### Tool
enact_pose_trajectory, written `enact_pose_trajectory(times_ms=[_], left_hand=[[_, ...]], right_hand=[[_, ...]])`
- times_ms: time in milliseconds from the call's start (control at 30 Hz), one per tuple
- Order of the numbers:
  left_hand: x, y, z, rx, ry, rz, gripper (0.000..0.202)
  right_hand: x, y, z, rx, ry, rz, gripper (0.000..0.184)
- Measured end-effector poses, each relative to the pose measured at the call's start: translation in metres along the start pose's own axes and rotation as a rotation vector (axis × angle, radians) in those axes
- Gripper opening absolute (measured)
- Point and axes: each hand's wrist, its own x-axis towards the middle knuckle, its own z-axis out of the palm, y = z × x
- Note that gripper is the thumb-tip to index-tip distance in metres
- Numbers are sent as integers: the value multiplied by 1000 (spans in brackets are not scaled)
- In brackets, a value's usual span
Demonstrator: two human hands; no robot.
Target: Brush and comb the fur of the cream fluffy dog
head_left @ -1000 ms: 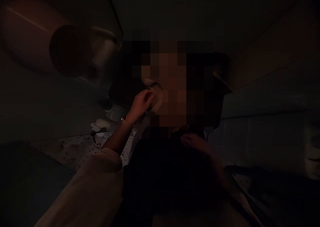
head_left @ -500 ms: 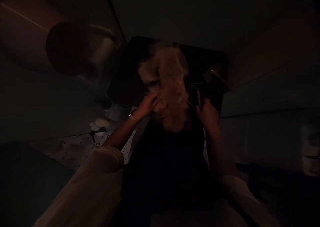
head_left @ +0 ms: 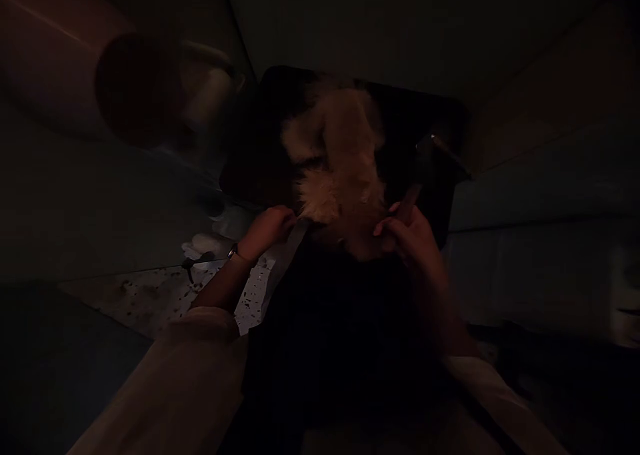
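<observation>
A fluffy tan furry animal point(head_left: 345, 168), apparently a small dog, sits just in front of me on a dark seat point(head_left: 265, 148). My left hand point(head_left: 267, 231), wristwatch on the wrist, is curled closed at the lower left edge of the fur. My right hand point(head_left: 410, 241) is closed at the fur's lower right, gripping a slim dark object point(head_left: 407, 205) that I cannot identify in the gloom. Both arms wear pale sleeves. My lap below the hands is dark.
The room is very dim. A speckled light floor point(head_left: 165, 295) lies to the left, with a whitish lump point(head_left: 205, 245) on it. A pale cylinder point(head_left: 210, 98) and a dark round shape point(head_left: 135, 88) sit upper left. A metal edge point(head_left: 440, 148) glints on the right.
My left hand has dropped from the upper fur to its lower left edge. My right hand rose from my lap, holding the dark object, to the fur's right side.
</observation>
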Motion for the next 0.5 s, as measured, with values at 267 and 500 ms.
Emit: enact_pose_trajectory(times_ms=[267, 500], left_hand=[[-15, 26, -18, -304, 309, -168, 29], [14, 68, -12, -495, 70, -60, 29]], right_hand=[[-44, 16, 92, -104, -209, -1, 46], [-3, 57, 149, -180, -233, -53, 51]])
